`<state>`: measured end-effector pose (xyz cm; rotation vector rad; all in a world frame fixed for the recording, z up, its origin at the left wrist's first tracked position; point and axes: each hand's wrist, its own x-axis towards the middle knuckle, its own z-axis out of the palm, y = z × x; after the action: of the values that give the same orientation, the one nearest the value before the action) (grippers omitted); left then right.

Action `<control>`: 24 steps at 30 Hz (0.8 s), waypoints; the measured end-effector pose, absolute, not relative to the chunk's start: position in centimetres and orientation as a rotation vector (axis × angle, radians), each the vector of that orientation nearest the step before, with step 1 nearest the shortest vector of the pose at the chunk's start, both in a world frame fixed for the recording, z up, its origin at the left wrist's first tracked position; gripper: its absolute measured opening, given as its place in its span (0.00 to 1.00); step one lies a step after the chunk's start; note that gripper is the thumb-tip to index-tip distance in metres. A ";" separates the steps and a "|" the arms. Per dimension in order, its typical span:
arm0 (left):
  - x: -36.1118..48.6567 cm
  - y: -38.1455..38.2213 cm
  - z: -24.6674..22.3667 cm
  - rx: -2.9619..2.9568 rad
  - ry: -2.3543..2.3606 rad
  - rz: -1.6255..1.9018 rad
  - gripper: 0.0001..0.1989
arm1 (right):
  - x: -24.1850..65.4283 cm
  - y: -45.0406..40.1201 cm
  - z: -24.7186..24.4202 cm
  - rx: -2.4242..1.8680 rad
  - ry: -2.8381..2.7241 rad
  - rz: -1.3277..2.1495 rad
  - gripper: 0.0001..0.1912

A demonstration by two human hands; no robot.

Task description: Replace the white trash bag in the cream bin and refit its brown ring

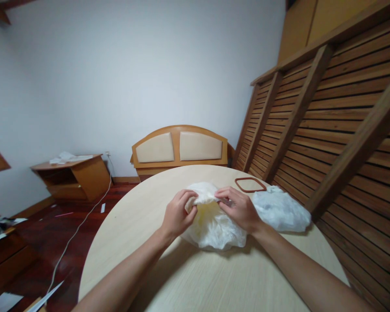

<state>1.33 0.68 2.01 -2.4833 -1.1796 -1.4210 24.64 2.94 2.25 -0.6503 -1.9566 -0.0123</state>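
A crumpled white plastic bag (219,232) rests on the round wooden table (123,242), its mouth gathered toward the top. My left hand (180,212) pinches the left side of the bag's rim between thumb and fingers. On the opposite side, my right hand (238,208) grips the rim the same way. Between the hands the edge is bunched, and a yellowish tint shows in the opening below. What lies inside the bag, if anything, I cannot make out.
Right of my hands sits a filled whitish plastic bag (281,210). A brown rounded frame (250,185) lies behind it. Slatted wooden panels (344,108) lean along the right side. Past the table stands a padded headboard (182,147); a low cabinet (74,177) is at left.
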 end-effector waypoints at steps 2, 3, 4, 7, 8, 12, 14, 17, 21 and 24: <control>1.2 0.8 1.8 -2.504 -1.143 -1.339 0.17 | 24.9 3.0 2.2 -0.612 -2.016 -0.023 0.11; 1.2 0.9 1.7 -2.503 -1.120 -1.300 0.17 | 25.0 3.0 2.3 -0.604 -2.042 -0.034 0.11; 1.1 0.9 1.6 -2.495 -1.099 -1.265 0.17 | 25.1 3.0 2.3 -0.601 -2.068 -0.047 0.12; 1.1 1.1 1.4 -2.457 -1.075 -1.199 0.16 | 25.5 2.9 2.6 -0.592 -2.122 -0.081 0.18; 1.0 1.2 1.4 -2.449 -1.075 -1.181 0.16 | 25.6 3.0 2.6 -0.586 -2.141 -0.083 0.23; 0.9 1.2 1.4 -2.436 -1.035 -1.136 0.15 | 25.9 3.2 2.6 -0.559 -2.304 -0.008 0.33; 0.9 1.1 1.3 -2.435 -0.990 -1.129 0.14 | 26.0 3.4 2.5 -0.552 -2.381 0.073 0.30; 0.9 1.1 1.4 -2.439 -0.937 -1.126 0.12 | 26.2 3.5 2.5 -0.572 -2.407 0.183 0.26; 1.0 1.1 1.6 -2.454 -0.892 -1.116 0.11 | 26.6 3.8 2.6 -0.669 -2.310 0.267 0.25; 1.0 0.9 1.7 -2.450 -0.847 -1.110 0.10 | 26.7 4.6 2.2 -0.795 -2.117 0.332 0.25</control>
<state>1.02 0.94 1.74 -2.4496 -0.8472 -1.1098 26.72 4.57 2.20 -0.7952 -2.1166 0.3324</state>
